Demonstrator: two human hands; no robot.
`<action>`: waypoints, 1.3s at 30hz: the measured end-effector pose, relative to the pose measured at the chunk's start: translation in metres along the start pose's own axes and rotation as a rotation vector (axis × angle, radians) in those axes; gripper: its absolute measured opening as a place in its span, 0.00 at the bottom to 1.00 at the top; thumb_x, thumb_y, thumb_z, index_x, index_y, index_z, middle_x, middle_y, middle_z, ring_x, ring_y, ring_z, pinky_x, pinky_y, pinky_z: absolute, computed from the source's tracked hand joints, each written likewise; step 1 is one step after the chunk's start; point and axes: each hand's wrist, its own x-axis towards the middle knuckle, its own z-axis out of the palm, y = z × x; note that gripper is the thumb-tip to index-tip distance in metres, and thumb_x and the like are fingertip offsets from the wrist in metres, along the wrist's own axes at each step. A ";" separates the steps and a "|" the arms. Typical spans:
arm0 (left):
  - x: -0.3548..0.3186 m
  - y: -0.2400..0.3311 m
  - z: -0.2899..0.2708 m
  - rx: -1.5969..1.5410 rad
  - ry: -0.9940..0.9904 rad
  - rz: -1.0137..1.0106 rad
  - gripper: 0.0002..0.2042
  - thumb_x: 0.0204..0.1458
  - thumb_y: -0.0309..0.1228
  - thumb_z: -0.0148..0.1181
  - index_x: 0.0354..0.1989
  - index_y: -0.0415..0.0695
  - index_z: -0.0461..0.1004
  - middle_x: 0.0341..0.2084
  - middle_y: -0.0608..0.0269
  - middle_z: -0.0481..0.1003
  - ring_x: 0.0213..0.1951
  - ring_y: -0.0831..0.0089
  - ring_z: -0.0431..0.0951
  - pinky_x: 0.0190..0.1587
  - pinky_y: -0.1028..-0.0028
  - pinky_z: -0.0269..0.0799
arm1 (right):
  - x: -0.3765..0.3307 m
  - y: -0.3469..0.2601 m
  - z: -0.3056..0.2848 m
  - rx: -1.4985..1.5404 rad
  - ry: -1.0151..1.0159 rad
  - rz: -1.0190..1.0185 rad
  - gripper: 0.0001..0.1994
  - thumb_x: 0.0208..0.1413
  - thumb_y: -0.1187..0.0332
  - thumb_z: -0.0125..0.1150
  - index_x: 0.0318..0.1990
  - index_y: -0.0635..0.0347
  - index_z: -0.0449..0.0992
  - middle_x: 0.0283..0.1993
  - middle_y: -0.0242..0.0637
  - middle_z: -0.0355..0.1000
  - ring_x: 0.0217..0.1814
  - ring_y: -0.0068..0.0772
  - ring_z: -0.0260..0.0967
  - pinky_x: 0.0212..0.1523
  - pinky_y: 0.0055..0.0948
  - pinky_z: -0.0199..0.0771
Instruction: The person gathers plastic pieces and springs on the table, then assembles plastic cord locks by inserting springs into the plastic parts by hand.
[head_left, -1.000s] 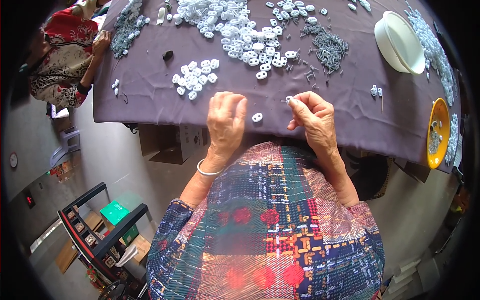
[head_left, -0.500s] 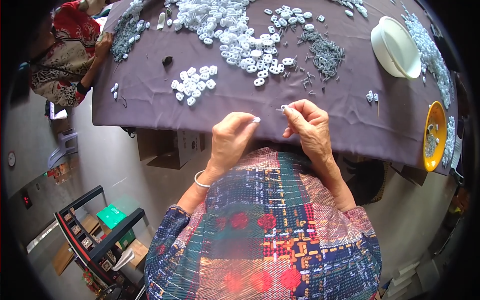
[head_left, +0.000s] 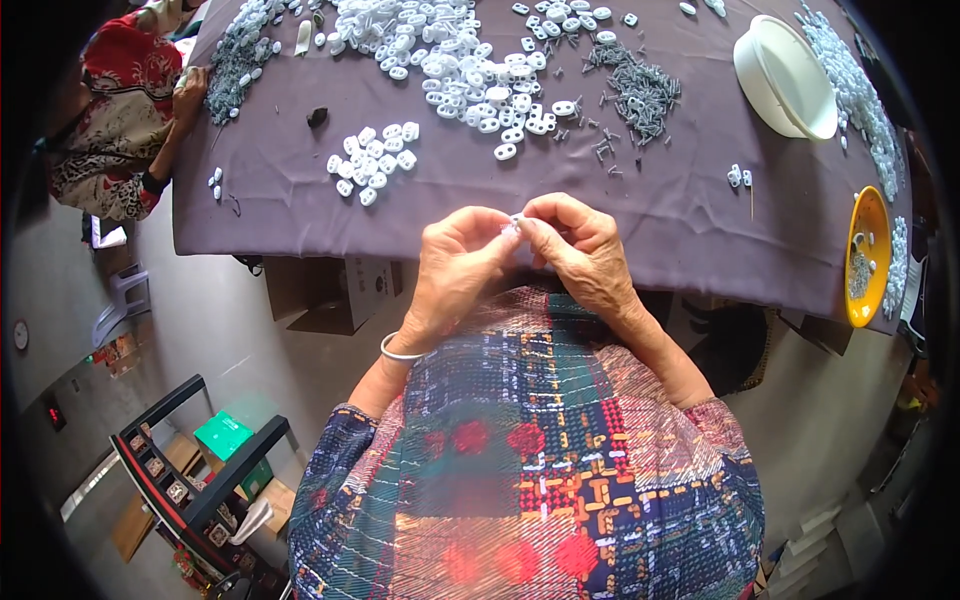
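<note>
While pinched between both sets of fingertips, small white plastic piece point(head_left: 515, 226) held just off the near table edge, over the lap and not over the cloth. Left hand point(head_left: 455, 262) closed on it from one side, thumb and forefinger together; right hand point(head_left: 582, 252) closed on the other side, fingers curled tight. Impossible to tell whether a second part sits in there too — hidden by the fingertips.

Biggest risk, by the look of it: a slip. Tiny piece, bare fingertips, nothing beneath but the patterned lap point(head_left: 520, 450) and floor, so one loose pinch likely means a dropped part, hard to find. Safer further forward, above the purple cloth point(head_left: 300, 215).

Ahead of the grip and to its left, small cluster of white pieces point(head_left: 370, 160); further ahead, big white heap point(head_left: 460, 60); ahead and to its right, grey pins point(head_left: 635, 90), some strays scattered nearer. Could be swept off by a careless reach. White bowl point(head_left: 785, 75) and yellow dish point(head_left: 868, 255) well off to the right. Far left, another person's hand point(head_left: 188, 88) busy at a separate grey pile — well apart, no clash likely.
</note>
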 end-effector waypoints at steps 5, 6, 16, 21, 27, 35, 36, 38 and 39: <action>0.002 -0.005 -0.003 -0.074 -0.030 -0.015 0.06 0.49 0.25 0.60 0.34 0.36 0.74 0.23 0.68 0.74 0.24 0.84 0.70 0.26 0.85 0.67 | 0.001 0.005 0.000 0.097 0.098 -0.047 0.05 0.54 0.72 0.57 0.36 0.64 0.73 0.28 0.26 0.70 0.25 0.12 0.62 0.25 0.12 0.63; 0.002 -0.006 -0.003 -0.056 -0.043 -0.019 0.06 0.49 0.25 0.61 0.34 0.36 0.74 0.23 0.68 0.73 0.24 0.84 0.70 0.26 0.85 0.67 | 0.002 0.006 0.000 0.108 0.134 -0.136 0.05 0.55 0.72 0.57 0.35 0.64 0.73 0.29 0.26 0.70 0.26 0.12 0.63 0.26 0.13 0.63; 0.006 -0.010 -0.004 -0.306 -0.103 -0.108 0.07 0.49 0.24 0.60 0.35 0.37 0.74 0.25 0.66 0.74 0.24 0.83 0.70 0.25 0.84 0.67 | 0.001 -0.001 0.001 0.178 0.090 0.033 0.06 0.56 0.72 0.56 0.37 0.66 0.72 0.30 0.31 0.72 0.28 0.15 0.66 0.29 0.16 0.68; 0.009 -0.019 -0.006 -0.585 -0.146 -0.231 0.09 0.53 0.28 0.55 0.39 0.36 0.72 0.29 0.64 0.74 0.27 0.79 0.72 0.29 0.80 0.71 | 0.003 -0.002 -0.001 0.294 0.106 0.103 0.06 0.56 0.71 0.55 0.37 0.66 0.72 0.31 0.34 0.73 0.27 0.17 0.68 0.30 0.17 0.70; 0.008 -0.018 -0.004 -0.490 -0.114 -0.179 0.11 0.54 0.30 0.55 0.41 0.36 0.71 0.31 0.62 0.75 0.29 0.78 0.74 0.31 0.80 0.73 | 0.001 -0.003 0.000 0.336 0.110 0.136 0.07 0.56 0.71 0.55 0.37 0.65 0.72 0.31 0.34 0.73 0.27 0.18 0.69 0.30 0.17 0.71; 0.004 -0.014 -0.001 -0.468 -0.055 -0.159 0.11 0.52 0.28 0.58 0.42 0.36 0.71 0.34 0.59 0.76 0.33 0.75 0.76 0.33 0.79 0.73 | 0.001 -0.005 0.001 0.340 0.139 0.136 0.06 0.56 0.71 0.56 0.37 0.65 0.72 0.31 0.33 0.73 0.27 0.17 0.68 0.30 0.18 0.70; 0.004 -0.014 -0.001 -0.476 -0.056 -0.157 0.11 0.52 0.28 0.58 0.42 0.37 0.72 0.34 0.59 0.76 0.33 0.75 0.76 0.33 0.79 0.73 | 0.001 -0.006 0.000 0.287 0.145 0.137 0.06 0.56 0.71 0.56 0.37 0.65 0.72 0.30 0.32 0.73 0.26 0.17 0.67 0.29 0.17 0.70; 0.004 -0.013 -0.004 -0.495 -0.059 -0.161 0.11 0.51 0.28 0.58 0.42 0.37 0.72 0.34 0.60 0.76 0.33 0.75 0.76 0.33 0.79 0.73 | 0.000 -0.008 -0.003 0.237 0.145 0.140 0.06 0.56 0.71 0.56 0.36 0.65 0.73 0.29 0.31 0.72 0.26 0.16 0.67 0.29 0.16 0.69; 0.003 -0.012 -0.005 -0.515 -0.067 -0.164 0.11 0.51 0.28 0.58 0.42 0.38 0.72 0.33 0.60 0.75 0.34 0.74 0.76 0.33 0.79 0.73 | 0.000 -0.010 -0.006 0.130 0.126 0.130 0.06 0.55 0.70 0.56 0.35 0.65 0.73 0.28 0.30 0.72 0.26 0.15 0.66 0.28 0.16 0.69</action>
